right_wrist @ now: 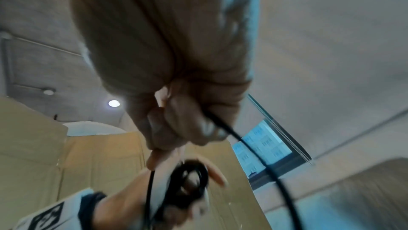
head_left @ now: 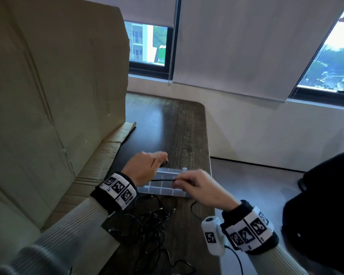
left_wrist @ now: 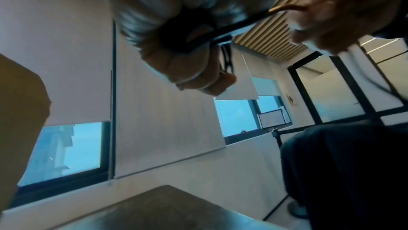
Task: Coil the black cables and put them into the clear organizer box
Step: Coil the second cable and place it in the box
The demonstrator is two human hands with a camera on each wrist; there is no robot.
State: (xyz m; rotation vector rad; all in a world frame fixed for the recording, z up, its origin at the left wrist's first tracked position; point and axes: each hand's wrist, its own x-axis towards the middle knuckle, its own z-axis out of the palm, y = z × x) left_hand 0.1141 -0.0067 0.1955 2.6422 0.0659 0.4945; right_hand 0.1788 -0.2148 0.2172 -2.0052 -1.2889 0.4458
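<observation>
A black cable coil (head_left: pixel 164 161) is wound round the fingers of my left hand (head_left: pixel 157 160), which grips it above the far left corner of the clear organizer box (head_left: pixel 159 190). From the coil a taut cable length (head_left: pixel 164 180) runs right to my right hand (head_left: pixel 178 182), which pinches it over the box. In the right wrist view my right hand (right_wrist: pixel 174 139) pinches the cable (right_wrist: pixel 253 148), and the coil (right_wrist: pixel 192 176) sits on the left hand's fingers. The left wrist view shows the coil (left_wrist: pixel 181 40) on my left hand (left_wrist: pixel 205 80). Loose black cables (head_left: pixel 147 225) lie tangled in front of the box.
The dark wooden table (head_left: pixel 167 126) is narrow, with its right edge close to the box. A big sheet of cardboard (head_left: pixel 48 96) stands along the left side and folds onto the table. A black chair (head_left: pixel 326 205) is at the right.
</observation>
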